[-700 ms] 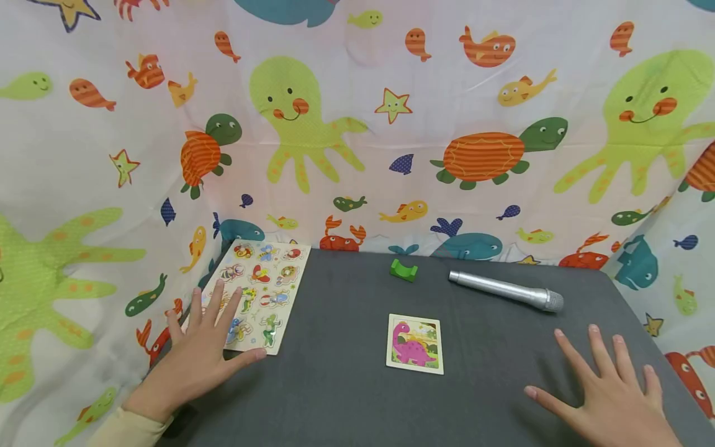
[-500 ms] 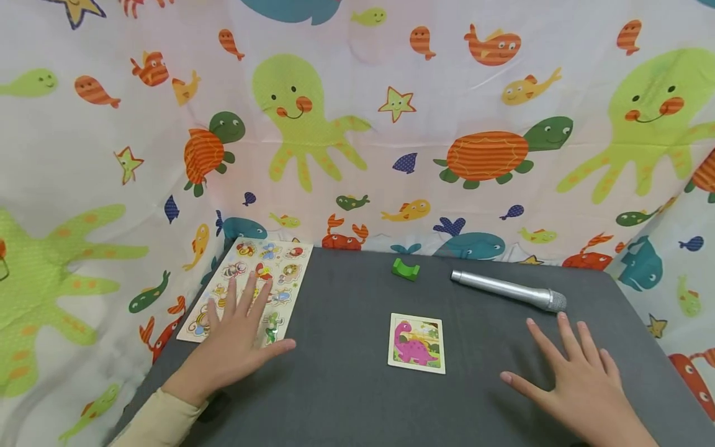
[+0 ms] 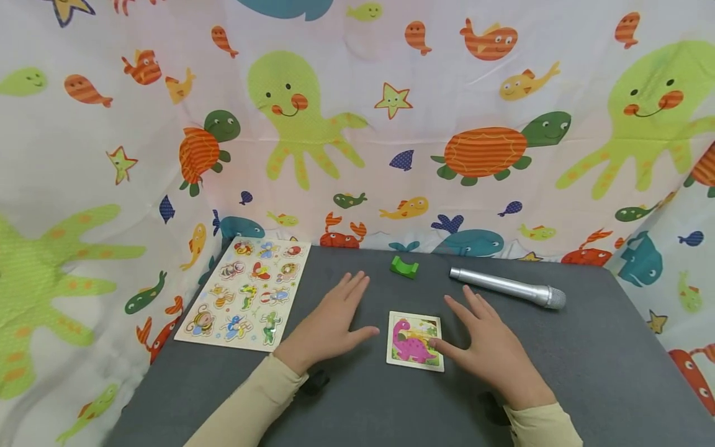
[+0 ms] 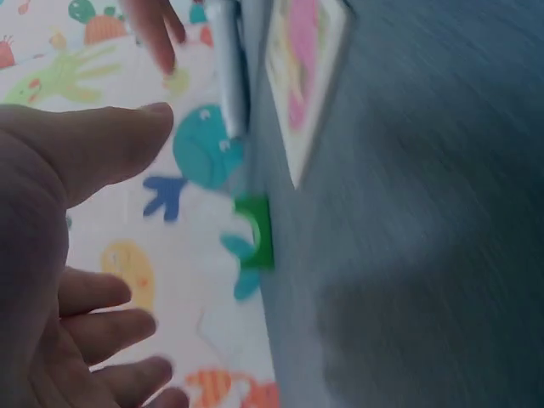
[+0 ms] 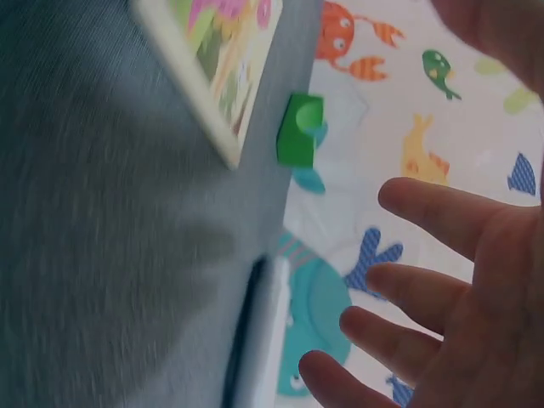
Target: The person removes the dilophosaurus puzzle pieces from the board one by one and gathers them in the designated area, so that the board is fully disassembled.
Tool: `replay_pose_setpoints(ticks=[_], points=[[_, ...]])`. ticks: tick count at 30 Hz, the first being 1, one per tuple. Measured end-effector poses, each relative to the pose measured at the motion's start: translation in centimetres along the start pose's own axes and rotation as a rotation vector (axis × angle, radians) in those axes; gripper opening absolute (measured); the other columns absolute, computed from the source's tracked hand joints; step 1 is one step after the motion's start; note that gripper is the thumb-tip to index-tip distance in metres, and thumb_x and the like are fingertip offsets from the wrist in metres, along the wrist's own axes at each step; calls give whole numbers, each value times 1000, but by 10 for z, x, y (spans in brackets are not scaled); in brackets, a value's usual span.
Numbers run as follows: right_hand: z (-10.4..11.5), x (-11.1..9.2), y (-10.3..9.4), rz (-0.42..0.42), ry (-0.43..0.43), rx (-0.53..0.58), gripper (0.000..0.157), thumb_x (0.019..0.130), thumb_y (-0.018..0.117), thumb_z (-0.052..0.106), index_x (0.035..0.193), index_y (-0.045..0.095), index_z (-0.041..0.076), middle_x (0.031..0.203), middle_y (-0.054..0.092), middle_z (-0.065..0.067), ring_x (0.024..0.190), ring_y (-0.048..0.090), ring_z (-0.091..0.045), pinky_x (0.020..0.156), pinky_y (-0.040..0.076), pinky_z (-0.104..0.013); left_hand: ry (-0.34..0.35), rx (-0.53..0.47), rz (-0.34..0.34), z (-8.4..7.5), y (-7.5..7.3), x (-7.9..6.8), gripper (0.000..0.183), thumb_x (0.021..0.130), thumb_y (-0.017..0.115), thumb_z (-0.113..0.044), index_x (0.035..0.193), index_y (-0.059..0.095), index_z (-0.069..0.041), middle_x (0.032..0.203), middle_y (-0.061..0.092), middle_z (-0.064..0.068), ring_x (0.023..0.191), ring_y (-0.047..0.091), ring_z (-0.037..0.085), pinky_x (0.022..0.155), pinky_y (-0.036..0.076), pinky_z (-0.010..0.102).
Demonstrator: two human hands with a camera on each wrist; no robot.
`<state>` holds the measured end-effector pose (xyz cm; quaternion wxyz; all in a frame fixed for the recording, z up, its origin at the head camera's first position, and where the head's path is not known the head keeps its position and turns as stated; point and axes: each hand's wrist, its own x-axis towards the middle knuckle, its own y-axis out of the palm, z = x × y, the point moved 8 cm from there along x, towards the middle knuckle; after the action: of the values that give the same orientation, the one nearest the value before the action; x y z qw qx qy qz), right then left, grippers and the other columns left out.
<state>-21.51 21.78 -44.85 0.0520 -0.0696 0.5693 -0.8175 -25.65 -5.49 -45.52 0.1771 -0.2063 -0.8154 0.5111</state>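
A small square dinosaur puzzle (image 3: 415,341) in a pale frame lies flat on the dark grey table. Left of it, my left hand (image 3: 329,326) hovers with fingers straight and thumb pointing toward the puzzle, holding nothing. On the other side my right hand (image 3: 491,344) is spread, its thumb tip over the puzzle's right edge; both wrist views show air around the fingers. Behind the puzzle stands a green block (image 3: 404,267) with a curved notch. A silver microphone (image 3: 507,288) lies beyond my right hand.
A pale board (image 3: 240,295) with several insect pictures lies at the table's (image 3: 357,410) back left, beside my left forearm. A white curtain (image 3: 357,149) printed with sea animals rises along the back and both sides.
Both hands have moved inward: the left one rightward, off the insect board, and the right one leftward from below the microphone to the puzzle. The objects have stayed put.
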Motion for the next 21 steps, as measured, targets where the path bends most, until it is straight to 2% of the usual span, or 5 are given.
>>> replay_pose_setpoints(ticks=[4, 9, 14, 21], points=[[13, 7, 11, 7, -32, 43, 86, 89, 81, 63, 158, 57, 18, 173, 38, -22, 156, 41, -50, 108, 49, -72, 36, 15, 33, -21, 13, 20, 84, 100, 72, -55, 167, 41, -15, 174, 41, 4, 163, 37, 26, 129, 37, 49], [24, 12, 26, 39, -56, 49, 71, 90, 85, 50, 150, 66, 17, 165, 51, -19, 153, 47, -47, 107, 51, -70, 61, 38, 65, -33, 24, 35, 61, 100, 77, -46, 151, 64, -15, 152, 66, 2, 142, 62, 21, 119, 50, 43], [32, 14, 42, 68, -88, 45, 63, 89, 87, 45, 144, 71, 17, 162, 56, -17, 153, 49, -44, 107, 52, -68, 62, 57, 80, -34, 34, 43, 51, 99, 78, -44, 140, 72, -16, 140, 73, 1, 130, 68, 19, 113, 55, 41], [33, 10, 52, 78, -104, 42, 55, 88, 89, 45, 135, 77, 19, 158, 60, -16, 149, 53, -43, 109, 52, -67, 74, 92, 82, -35, 50, 50, 51, 98, 78, -48, 137, 74, -16, 137, 74, 1, 127, 69, 18, 111, 56, 40]])
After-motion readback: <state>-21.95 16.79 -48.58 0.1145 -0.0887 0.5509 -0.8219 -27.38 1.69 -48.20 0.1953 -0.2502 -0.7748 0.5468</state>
